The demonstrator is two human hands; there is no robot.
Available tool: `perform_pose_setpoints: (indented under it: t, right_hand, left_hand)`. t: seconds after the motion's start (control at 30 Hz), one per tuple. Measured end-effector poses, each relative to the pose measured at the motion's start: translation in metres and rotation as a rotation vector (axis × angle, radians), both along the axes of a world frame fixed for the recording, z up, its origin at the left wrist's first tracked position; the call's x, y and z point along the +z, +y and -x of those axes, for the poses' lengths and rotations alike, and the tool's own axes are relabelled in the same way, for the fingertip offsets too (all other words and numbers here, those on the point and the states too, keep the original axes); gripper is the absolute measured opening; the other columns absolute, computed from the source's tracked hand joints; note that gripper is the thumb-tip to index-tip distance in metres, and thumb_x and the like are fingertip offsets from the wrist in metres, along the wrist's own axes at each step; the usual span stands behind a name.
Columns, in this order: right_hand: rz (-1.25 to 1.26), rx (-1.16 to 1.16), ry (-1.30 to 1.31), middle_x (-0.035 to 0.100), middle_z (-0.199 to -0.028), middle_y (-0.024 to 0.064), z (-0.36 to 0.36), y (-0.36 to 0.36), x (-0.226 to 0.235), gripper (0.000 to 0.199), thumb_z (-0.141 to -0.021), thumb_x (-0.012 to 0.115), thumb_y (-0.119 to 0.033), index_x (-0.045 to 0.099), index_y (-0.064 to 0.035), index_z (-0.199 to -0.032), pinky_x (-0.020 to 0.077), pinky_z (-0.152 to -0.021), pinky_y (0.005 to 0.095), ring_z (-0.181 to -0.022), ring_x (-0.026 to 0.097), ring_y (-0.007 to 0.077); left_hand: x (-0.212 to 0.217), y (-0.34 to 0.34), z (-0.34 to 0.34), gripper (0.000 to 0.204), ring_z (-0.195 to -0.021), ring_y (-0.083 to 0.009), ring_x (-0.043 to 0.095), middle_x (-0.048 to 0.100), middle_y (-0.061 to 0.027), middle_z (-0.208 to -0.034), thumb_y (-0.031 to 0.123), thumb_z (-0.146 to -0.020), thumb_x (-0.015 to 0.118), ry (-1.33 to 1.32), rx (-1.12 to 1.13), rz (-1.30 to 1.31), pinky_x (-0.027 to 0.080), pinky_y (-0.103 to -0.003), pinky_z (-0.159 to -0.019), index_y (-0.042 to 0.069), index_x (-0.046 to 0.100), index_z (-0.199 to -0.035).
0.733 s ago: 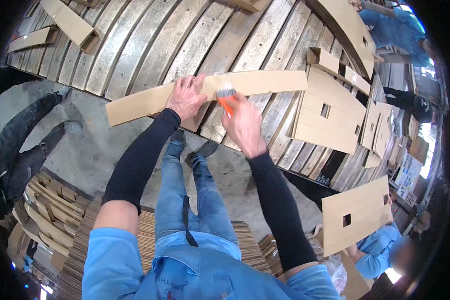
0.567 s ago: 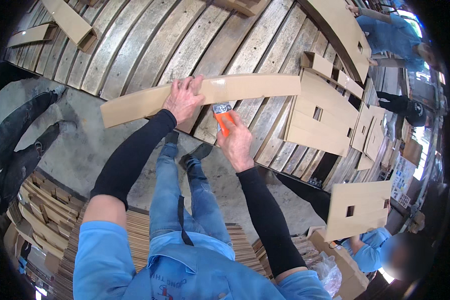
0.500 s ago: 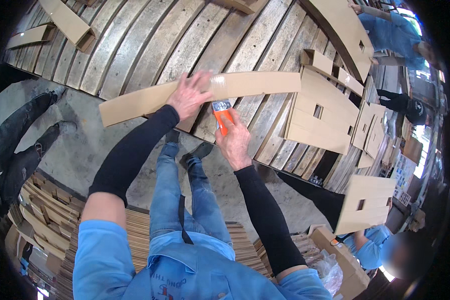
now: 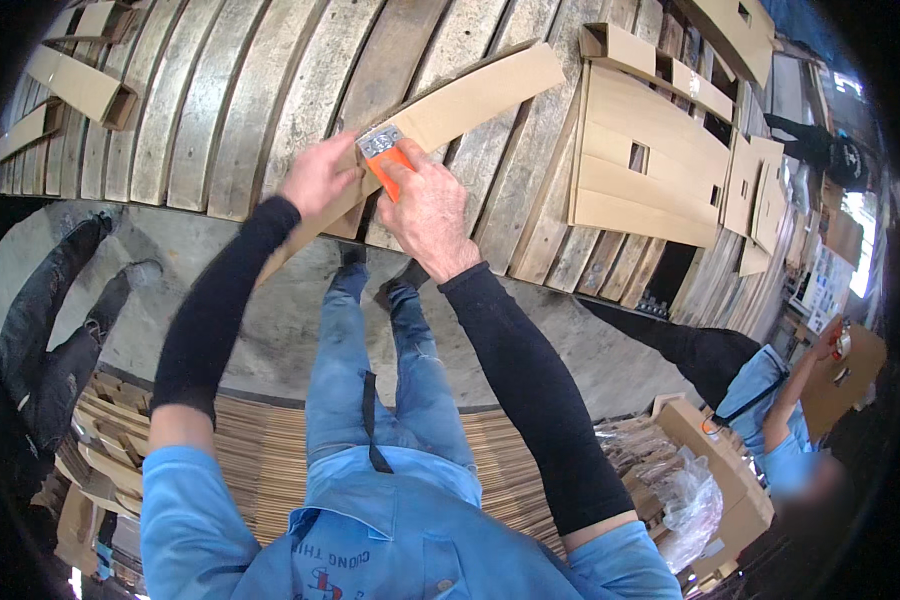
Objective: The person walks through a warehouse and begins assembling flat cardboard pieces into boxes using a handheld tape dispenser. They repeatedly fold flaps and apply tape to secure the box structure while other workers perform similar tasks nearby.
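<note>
A long folded cardboard strip [image 4: 480,97] slants across the slatted wooden platform, its near end passing beneath my left wrist. My left hand [image 4: 320,178] is closed on the strip's left edge, fingertips by the metal head of the tool. In my right hand [image 4: 428,212] is an orange-handled tool with a wide metal head [image 4: 378,143]. The fingers wrap round its handle, and the head rests against the strip at its upper left edge. Part of the strip is hidden under both hands.
Flat cardboard sheets with cut-out slots [image 4: 650,150] lie on the wooden platform [image 4: 300,90] to the right. Folded cardboard pieces [image 4: 80,85] sit far left. A co-worker [image 4: 760,400] holds a cardboard piece at right; another person's legs [image 4: 45,300] are at left. Cardboard stacks [image 4: 260,450] stand near my legs.
The strip has turned from nearly level to a steep slant, its right end up and away. The orange tool moved left and up onto it; my left hand shifted left and closed on its edge.
</note>
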State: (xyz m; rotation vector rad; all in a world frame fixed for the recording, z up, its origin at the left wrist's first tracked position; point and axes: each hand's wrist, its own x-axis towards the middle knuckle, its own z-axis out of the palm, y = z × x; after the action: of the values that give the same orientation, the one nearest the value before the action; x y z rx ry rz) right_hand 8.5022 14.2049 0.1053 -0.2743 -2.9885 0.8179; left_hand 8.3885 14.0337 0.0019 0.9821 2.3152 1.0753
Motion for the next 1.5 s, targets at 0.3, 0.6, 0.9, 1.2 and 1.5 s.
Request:
perform_pose_setpoints:
  t: [0.3, 0.6, 0.9, 1.2, 1.5]
  right_hand:
    - [0.029, 0.045, -0.055, 0.058, -0.137, 0.0137, -0.040, 0.012, 0.003, 0.046, -0.070, 0.074, -0.009, 0.072, -0.0095, -0.115, 0.0583, -0.081, 0.0442, -0.089, 0.068, 0.0350]
    - [0.002, 0.077, -0.036, 0.055, -0.137, 0.0132, -0.074, 0.005, -0.014, 0.047, -0.071, 0.075, -0.008, 0.070, -0.0088, -0.118, 0.0579, -0.077, 0.0434, -0.087, 0.066, 0.0338]
    - [-0.007, 0.073, -0.026, 0.058, -0.132, 0.0153, -0.022, 0.005, -0.002, 0.043, -0.069, 0.075, -0.010, 0.072, -0.0055, -0.112, 0.0573, -0.077, 0.0452, -0.084, 0.069, 0.0350]
    - [0.061, -0.012, -0.091, 0.056, -0.136, 0.0175, -0.068, 0.001, -0.001, 0.043, -0.071, 0.073, -0.008, 0.072, -0.0049, -0.114, 0.0567, -0.083, 0.0464, -0.092, 0.069, 0.0379]
    - [-0.204, 0.134, -0.098, 0.070, -0.087, 0.0144, 0.003, 0.000, -0.009, 0.012, -0.077, 0.066, -0.013, 0.076, -0.0064, -0.079, 0.0582, -0.069, 0.0380, -0.080, 0.072, 0.0270]
  left_hand:
    - [0.017, 0.017, -0.057, 0.056, -0.132, -0.0326, 0.043, 0.042, -0.0138, -0.146, 0.037, -0.072, 0.084, 0.432, 0.101, 0.486, 0.038, -0.048, -0.103, 0.015, 0.061, -0.119]
    - [0.014, -0.006, 0.023, 0.061, -0.138, -0.0393, 0.045, 0.045, -0.0254, -0.150, 0.038, -0.076, 0.083, -0.201, -0.056, 0.266, 0.037, -0.046, -0.116, 0.001, 0.065, -0.121]
    - [0.003, 0.048, -0.006, 0.046, -0.128, -0.0276, 0.054, 0.058, -0.0075, -0.139, 0.050, -0.097, 0.056, 0.443, 0.191, 0.255, 0.041, -0.048, -0.107, 0.012, 0.070, -0.117]
    - [0.011, 0.051, -0.012, 0.052, -0.134, -0.0305, 0.046, 0.047, -0.0103, -0.148, 0.058, -0.088, 0.063, 0.512, 0.117, 0.379, 0.033, -0.053, -0.112, 0.011, 0.071, -0.109]
    - [0.010, 0.057, -0.008, 0.040, -0.134, -0.0337, 0.042, 0.045, -0.0133, -0.148, 0.043, -0.083, 0.071, 0.558, -0.013, 0.461, 0.034, -0.054, -0.109, 0.015, 0.063, -0.112]
